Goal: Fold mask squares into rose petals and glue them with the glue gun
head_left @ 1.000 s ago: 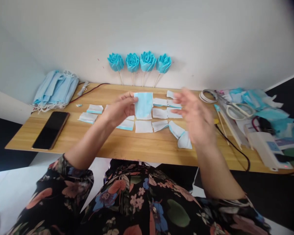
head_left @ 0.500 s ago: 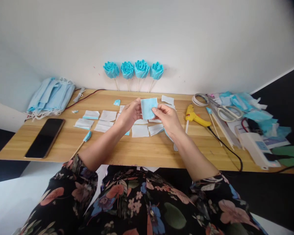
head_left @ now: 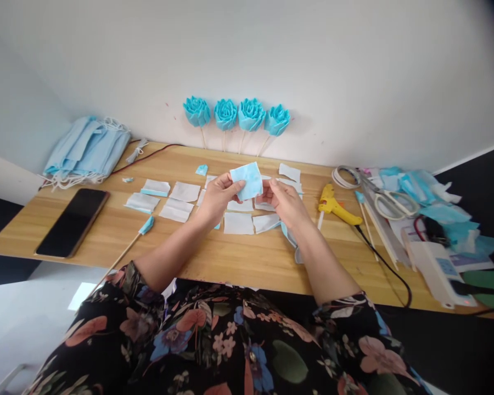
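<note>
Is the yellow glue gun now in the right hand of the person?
No, the yellow glue gun rests on the wooden table, apart from the right hand, which is by the blue square.

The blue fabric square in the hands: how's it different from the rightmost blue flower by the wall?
The blue fabric square looks nearly flat; the blue flower has layered petals. The square is paler, the flower deeper blue. The left hand pinches the square; the flower sits on a thin stick. Both are blue.
</note>
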`<state>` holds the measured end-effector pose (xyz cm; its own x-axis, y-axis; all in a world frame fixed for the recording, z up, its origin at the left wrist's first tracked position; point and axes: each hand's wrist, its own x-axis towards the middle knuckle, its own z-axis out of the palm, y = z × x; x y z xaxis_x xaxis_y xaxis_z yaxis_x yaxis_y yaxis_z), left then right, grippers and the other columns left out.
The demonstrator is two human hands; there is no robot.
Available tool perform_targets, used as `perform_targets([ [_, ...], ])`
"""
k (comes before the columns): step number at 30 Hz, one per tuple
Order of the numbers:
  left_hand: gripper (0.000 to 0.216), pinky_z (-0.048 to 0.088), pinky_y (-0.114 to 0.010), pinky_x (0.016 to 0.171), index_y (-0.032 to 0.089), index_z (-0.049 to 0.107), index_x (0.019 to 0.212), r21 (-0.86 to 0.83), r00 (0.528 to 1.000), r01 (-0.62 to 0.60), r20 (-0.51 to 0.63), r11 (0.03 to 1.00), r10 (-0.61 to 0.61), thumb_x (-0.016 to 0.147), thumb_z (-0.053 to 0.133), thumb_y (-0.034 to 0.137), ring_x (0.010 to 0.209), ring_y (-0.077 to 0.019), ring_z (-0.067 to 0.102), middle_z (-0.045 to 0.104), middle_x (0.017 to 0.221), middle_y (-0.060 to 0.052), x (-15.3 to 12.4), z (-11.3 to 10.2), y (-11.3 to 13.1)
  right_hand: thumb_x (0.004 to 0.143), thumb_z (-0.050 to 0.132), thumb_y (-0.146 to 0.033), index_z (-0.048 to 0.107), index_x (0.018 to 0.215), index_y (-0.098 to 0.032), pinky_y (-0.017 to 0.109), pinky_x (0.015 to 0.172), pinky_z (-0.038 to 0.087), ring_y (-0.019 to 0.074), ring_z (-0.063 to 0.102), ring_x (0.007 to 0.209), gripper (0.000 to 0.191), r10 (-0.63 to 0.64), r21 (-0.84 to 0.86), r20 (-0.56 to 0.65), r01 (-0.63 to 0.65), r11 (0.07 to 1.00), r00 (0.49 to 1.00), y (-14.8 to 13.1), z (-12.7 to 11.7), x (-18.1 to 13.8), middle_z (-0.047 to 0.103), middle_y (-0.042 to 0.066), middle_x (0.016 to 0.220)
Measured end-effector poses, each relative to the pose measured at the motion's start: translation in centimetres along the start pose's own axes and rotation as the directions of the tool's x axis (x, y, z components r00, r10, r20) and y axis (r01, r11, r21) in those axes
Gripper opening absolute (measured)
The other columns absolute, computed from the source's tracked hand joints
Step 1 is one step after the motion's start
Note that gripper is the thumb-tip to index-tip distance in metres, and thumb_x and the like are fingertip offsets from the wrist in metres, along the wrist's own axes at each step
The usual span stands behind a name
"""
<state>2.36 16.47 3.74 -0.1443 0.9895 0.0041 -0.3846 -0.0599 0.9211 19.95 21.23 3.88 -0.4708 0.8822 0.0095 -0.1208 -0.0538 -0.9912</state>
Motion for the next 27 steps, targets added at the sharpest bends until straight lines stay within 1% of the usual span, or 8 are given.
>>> perform_targets([
  [4, 0.029, 0.05, -0.023, 0.054, 0.016, 0.065, 0.087, 0.085, 0.999, -0.028, 0.021, 0.996, 0.026, 0.076, 0.078, 0.039, 0.061, -0.0097, 0.059, 0.065, 0.075, 0.0, -0.33, 0.25, -0.35, 0.075, 0.078, -0.051, 0.077, 0.093, -0.025, 0.032, 0.078, 0.057, 0.0147, 0.065, 0.075, 0.032, -0.016, -0.06, -0.029, 0.014, 0.998, 0.999, 0.42, -0.48, -0.45, 0.073, 0.0, 0.087],
  [7, 0.023, 0.047, -0.022, 0.052, 0.017, 0.062, 0.087, 0.129, 0.997, -0.079, 0.008, 0.989, 0.079, 0.082, 0.073, 0.037, 0.056, -0.0082, 0.055, 0.062, 0.071, 0.002, -0.47, 0.39, -0.67, 0.069, 0.083, -0.044, 0.077, 0.101, -0.024, 0.032, 0.076, 0.057, 0.0138, 0.063, 0.072, 0.038, -0.026, -0.096, -0.027, 0.023, 0.995, 0.999, 0.32, -0.34, -0.49, 0.071, -0.001, 0.082],
  [10, 0.019, 0.042, -0.02, 0.049, 0.018, 0.06, 0.086, 0.158, 0.992, -0.119, -0.023, 0.98, 0.124, 0.085, 0.071, 0.034, 0.052, -0.0063, 0.05, 0.059, 0.067, 0.003, -0.39, 0.33, -0.72, 0.07, 0.082, -0.043, 0.076, 0.106, -0.023, 0.032, 0.075, 0.055, 0.0128, 0.061, 0.07, 0.042, -0.02, -0.105, 0.015, 0.021, 0.994, 1.0, 0.07, -0.01, -0.58, 0.068, -0.002, 0.078],
  [14, 0.02, 0.042, -0.019, 0.049, 0.018, 0.061, 0.086, 0.164, 0.994, -0.111, 0.013, 0.98, 0.111, 0.083, 0.072, 0.035, 0.055, -0.0067, 0.05, 0.06, 0.07, 0.003, -0.17, 0.02, -0.36, 0.077, 0.077, -0.049, 0.075, 0.108, -0.024, 0.033, 0.079, 0.056, 0.0136, 0.062, 0.074, 0.041, 0.011, -0.057, 0.075, -0.007, 0.998, 0.997, -0.2, -0.06, -0.86, 0.066, -0.001, 0.08],
  [17, 0.026, 0.041, -0.019, 0.048, 0.018, 0.061, 0.091, 0.154, 0.994, -0.089, 0.082, 0.984, 0.077, 0.08, 0.075, 0.038, 0.055, -0.0073, 0.051, 0.061, 0.069, 0.003, -0.2, -0.04, -0.15, 0.083, 0.065, -0.062, 0.075, 0.096, -0.023, 0.033, 0.078, 0.057, 0.016, 0.063, 0.078, 0.043, 0.035, -0.005, 0.115, -0.035, 0.999, 0.993, -0.25, -0.26, -1.0, 0.067, 0.003, 0.083],
  [19, 0.03, 0.04, -0.02, 0.048, 0.019, 0.06, 0.094, 0.152, 0.991, -0.068, 0.121, 0.986, 0.049, 0.079, 0.076, 0.039, 0.054, -0.0078, 0.052, 0.062, 0.067, 0.003, -0.32, 0.05, -0.12, 0.08, 0.068, -0.063, 0.074, 0.086, -0.022, 0.032, 0.076, 0.057, 0.0159, 0.063, 0.076, 0.042, 0.061, -0.025, 0.118, -0.058, 0.998, 0.991, -0.17, -0.22, -1.02, 0.068, 0.003, 0.082],
  [23, 0.034, 0.039, -0.022, 0.049, 0.02, 0.06, 0.101, 0.151, 0.993, -0.057, 0.109, 0.987, 0.04, 0.08, 0.075, 0.042, 0.051, -0.0085, 0.051, 0.06, 0.062, 0.004, -0.44, 0.24, -0.08, 0.071, 0.08, -0.048, 0.071, 0.075, -0.021, 0.03, 0.072, 0.055, 0.0132, 0.06, 0.066, 0.029, 0.064, -0.098, 0.015, -0.062, 0.993, 0.998, 0.17, 0.17, -0.86, 0.065, -0.001, 0.071],
  [27, 0.028, 0.035, -0.022, 0.049, 0.019, 0.061, 0.087, 0.13, 0.996, -0.086, 0.017, 0.988, 0.085, 0.085, 0.069, 0.046, 0.048, -0.0079, 0.045, 0.051, 0.053, 0.005, -0.43, 0.17, 0.03, 0.074, 0.077, -0.041, 0.073, 0.081, -0.024, 0.032, 0.072, 0.056, 0.0143, 0.061, 0.072, 0.019, -0.087, -0.07, -0.171, 0.076, 0.995, 0.981, 0.35, 0.37, -0.58, 0.068, -0.001, 0.077],
])
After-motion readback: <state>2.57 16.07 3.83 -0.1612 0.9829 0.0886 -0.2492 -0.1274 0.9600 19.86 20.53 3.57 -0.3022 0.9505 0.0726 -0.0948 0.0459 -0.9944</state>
